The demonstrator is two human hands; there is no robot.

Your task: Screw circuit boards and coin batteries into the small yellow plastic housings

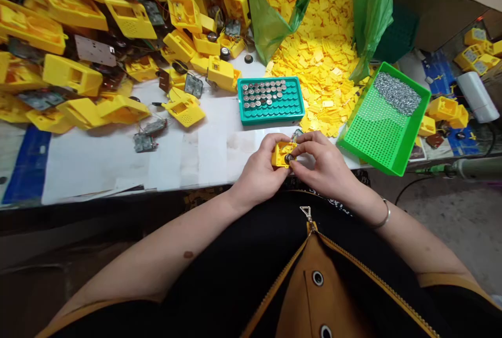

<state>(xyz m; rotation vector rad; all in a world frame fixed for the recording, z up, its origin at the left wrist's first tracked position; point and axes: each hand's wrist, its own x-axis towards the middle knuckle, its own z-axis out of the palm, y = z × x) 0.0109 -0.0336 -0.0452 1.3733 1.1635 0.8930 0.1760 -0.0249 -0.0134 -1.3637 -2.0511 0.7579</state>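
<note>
My left hand (262, 166) grips a small yellow plastic housing (281, 153) at the table's front edge. My right hand (322, 162) is closed beside it, its fingertips pinching a small round button cell (288, 158) against the housing. Just behind my hands stands a teal tray (270, 112) whose back rows hold several silvery button cells (263, 91).
Several yellow housings and circuit boards (117, 40) are heaped at the back left. A green bag (274, 19) spills small yellow plates (321, 55) at the back centre. A green perforated basket (376, 128) with metal screws (397, 93) stands to the right. White paper (117, 160) covers the table.
</note>
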